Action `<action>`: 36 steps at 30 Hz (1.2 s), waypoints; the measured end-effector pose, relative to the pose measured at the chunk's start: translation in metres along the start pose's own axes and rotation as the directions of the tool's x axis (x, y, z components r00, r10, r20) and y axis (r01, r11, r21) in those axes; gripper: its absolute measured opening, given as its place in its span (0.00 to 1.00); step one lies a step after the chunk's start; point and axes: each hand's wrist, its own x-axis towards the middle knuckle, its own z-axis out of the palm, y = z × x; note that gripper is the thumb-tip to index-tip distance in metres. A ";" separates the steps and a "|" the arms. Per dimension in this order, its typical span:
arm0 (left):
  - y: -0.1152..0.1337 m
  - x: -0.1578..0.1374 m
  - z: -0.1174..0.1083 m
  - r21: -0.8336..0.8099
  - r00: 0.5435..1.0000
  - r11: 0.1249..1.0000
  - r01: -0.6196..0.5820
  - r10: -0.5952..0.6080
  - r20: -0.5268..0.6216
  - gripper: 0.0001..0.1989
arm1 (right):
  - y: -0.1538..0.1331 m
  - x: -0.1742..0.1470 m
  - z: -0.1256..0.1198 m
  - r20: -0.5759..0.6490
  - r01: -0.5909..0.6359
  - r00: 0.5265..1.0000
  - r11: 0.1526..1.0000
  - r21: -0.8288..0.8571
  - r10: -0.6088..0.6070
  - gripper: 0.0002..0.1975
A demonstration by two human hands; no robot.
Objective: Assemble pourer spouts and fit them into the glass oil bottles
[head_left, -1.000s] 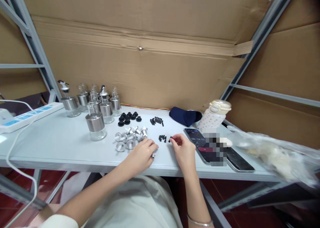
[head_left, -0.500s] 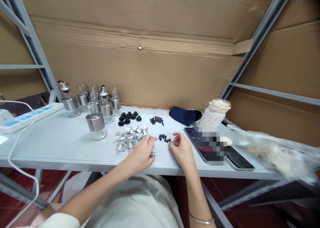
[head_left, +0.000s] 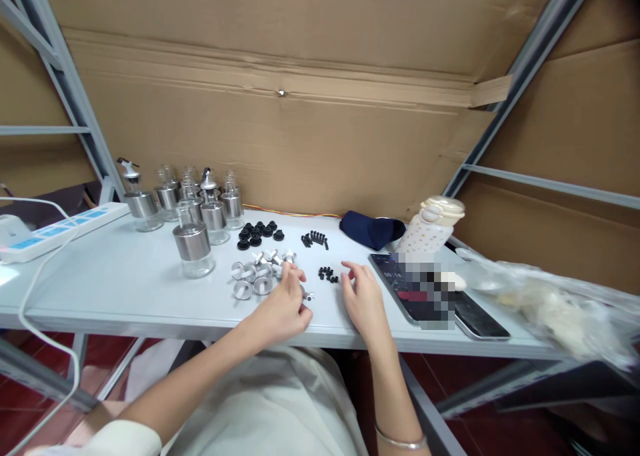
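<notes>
My left hand (head_left: 284, 304) is closed, with a small silver pourer spout (head_left: 308, 297) poking out past its fingers; most of that piece is hidden. Just left of it lies a cluster of silver pourer spouts with round flanges (head_left: 263, 284). Over the table on the right, my right hand (head_left: 363, 299) has its fingers apart, and nothing shows between them. Between both hands sits a small group of black caps (head_left: 328, 274), a little left of my right fingertips. Behind them lie several black ribbed stoppers (head_left: 256, 233) and thin black levers (head_left: 315, 239).
Several glass bottles with steel bands (head_left: 193, 243) stand at the back left, near a white power strip (head_left: 65, 233). A navy cloth item (head_left: 371, 231), a dotted bottle (head_left: 427, 233), phones (head_left: 480, 316) and a plastic bag (head_left: 545, 303) occupy the right. Cardboard (head_left: 300, 149) walls the back.
My right hand has drawn slightly away from the black caps, its fingers spreading. My left hand has turned, and the silver spout now points right beyond the fingers.
</notes>
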 end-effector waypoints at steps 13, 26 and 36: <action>0.002 0.002 -0.010 -0.154 0.950 0.970 -0.187 0.139 -0.279 0.12 | -0.039 -0.007 0.006 0.313 -0.212 0.950 0.747 0.630 0.005 0.17; 0.011 0.001 -0.025 0.246 0.876 0.914 -0.323 0.387 -0.287 0.11 | -0.029 -0.008 -0.002 0.612 -0.523 0.774 0.381 0.762 -0.162 0.23; -0.002 0.001 -0.047 0.024 0.966 0.966 -0.256 0.255 0.032 0.03 | -0.031 -0.010 -0.001 0.551 -0.365 0.797 0.531 0.765 -0.247 0.15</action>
